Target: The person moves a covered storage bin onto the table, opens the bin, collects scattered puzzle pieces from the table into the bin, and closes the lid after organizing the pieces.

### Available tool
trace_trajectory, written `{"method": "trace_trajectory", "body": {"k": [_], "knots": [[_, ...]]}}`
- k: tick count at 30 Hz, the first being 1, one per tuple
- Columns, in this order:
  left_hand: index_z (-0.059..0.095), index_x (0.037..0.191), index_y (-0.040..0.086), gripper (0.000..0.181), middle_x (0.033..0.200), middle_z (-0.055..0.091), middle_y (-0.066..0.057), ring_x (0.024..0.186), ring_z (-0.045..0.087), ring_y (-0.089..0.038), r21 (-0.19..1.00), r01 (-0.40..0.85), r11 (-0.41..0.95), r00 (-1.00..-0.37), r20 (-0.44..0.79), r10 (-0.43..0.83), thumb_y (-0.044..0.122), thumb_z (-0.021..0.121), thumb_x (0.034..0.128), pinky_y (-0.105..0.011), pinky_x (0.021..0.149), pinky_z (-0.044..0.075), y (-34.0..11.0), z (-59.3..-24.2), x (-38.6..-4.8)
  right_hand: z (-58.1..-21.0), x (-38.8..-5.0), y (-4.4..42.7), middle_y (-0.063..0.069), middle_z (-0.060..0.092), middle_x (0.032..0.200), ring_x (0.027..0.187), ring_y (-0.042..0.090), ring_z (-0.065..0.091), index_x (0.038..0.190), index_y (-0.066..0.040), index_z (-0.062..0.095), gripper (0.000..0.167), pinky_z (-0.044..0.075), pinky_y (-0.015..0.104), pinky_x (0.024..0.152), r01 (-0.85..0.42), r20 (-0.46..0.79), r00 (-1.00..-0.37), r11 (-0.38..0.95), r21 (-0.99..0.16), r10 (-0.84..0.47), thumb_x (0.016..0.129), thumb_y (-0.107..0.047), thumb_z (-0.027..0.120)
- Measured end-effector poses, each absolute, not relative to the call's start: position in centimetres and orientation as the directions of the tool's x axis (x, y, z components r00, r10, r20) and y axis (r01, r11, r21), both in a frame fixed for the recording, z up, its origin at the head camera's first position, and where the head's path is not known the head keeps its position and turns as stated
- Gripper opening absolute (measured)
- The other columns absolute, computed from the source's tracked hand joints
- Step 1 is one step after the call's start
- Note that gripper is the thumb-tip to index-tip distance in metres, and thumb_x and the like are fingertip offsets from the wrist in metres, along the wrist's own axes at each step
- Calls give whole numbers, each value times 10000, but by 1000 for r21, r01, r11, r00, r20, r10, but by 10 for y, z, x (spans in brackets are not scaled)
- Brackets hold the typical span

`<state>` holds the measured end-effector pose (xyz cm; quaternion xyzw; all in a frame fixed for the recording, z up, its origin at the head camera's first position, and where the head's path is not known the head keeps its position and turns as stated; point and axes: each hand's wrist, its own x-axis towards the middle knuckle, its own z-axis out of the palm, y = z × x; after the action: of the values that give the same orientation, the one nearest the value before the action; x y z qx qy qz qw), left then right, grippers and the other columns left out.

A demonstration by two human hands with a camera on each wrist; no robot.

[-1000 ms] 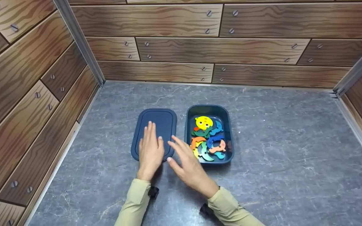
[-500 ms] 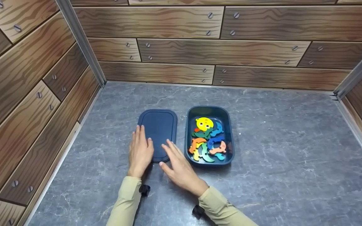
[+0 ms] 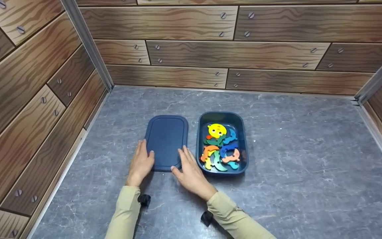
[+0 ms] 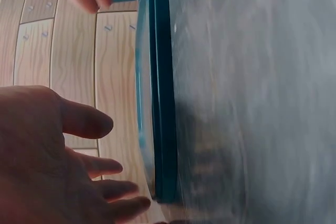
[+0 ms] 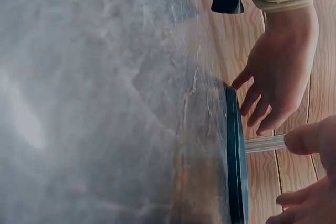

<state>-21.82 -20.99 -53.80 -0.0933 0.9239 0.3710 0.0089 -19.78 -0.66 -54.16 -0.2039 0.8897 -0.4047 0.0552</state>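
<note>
A dark blue rectangular lid [image 3: 166, 139] lies flat on the table, left of a matching open box [image 3: 247, 146]. Inside the box are several colourful animal-shaped pieces, among them a yellow round face piece [image 3: 217, 130]. My left hand [image 3: 140, 166] is at the lid's left edge, fingers extended; whether they touch it I cannot tell. On the lid's near right side is my right hand [image 3: 192, 174], its fingers spread and straight, between lid and box. The left wrist view shows the lid's edge [image 4: 164, 87] beside my left fingers, with nothing gripped.
A grey marbled table [image 3: 297, 149] extends around the lid and box. Wood-patterned walls [image 3: 191, 53] stand at the back and both sides, with metal strips in the corners. A black wrist mount [image 3: 207, 218] sits on the right sleeve.
My left hand has moved left and nearer, from over the lid to its left edge. The right hand has shifted slightly left from partly covering the box. Lid and box stay in place.
</note>
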Motion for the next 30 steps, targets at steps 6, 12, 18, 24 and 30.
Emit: {"method": "trace_trajectory", "body": {"k": [6,12,18,24,30], "knots": [[164,1557,-21,630,1594,167,-246,1466,148,-384,709,-191,678,-982,-131,-139,220,419,1034,-491,1179,132,-219,-539,-216,-543,-199,-9,266,138,1592,1473,388,96,1530,45,245,743,156,500,1170,-229,-21,-935,646,-729,-355,982,-325,583],[169,1547,-45,642,1580,193,-265,1457,170,-399,714,-176,678,-984,-107,-143,208,441,1024,-486,1179,133,-221,-540,-215,-546,-199,-11,269,206,1573,1469,387,126,1525,48,259,749,145,491,1174,-216,-41,-936,663,-717,-349,972,-329,594],[147,1554,-34,659,1593,160,-256,1466,136,-391,754,-189,629,-982,-138,-129,208,445,1019,-492,1181,116,-223,-540,-216,-547,-200,-10,276,232,1563,1466,385,152,1508,26,322,704,145,497,1174,-217,-19,-937,621,-753,-350,959,-309,609],[129,1552,-28,661,1583,142,-288,1461,124,-407,885,-226,406,-974,-210,-85,162,446,1004,-521,1170,132,-231,-538,-219,-546,-201,-8,258,291,1547,1458,380,191,1471,-10,404,635,155,490,1175,-195,1,-942,544,-816,-336,943,-290,618],[75,1581,47,682,1624,20,-212,1483,14,-358,943,-301,141,-954,-296,-52,189,442,1024,-526,1173,111,-238,-534,-217,-547,-200,-10,208,363,1521,1436,340,268,1444,-39,448,557,222,481,1158,-195,35,-951,508,-839,-307,957,-257,609]]}}
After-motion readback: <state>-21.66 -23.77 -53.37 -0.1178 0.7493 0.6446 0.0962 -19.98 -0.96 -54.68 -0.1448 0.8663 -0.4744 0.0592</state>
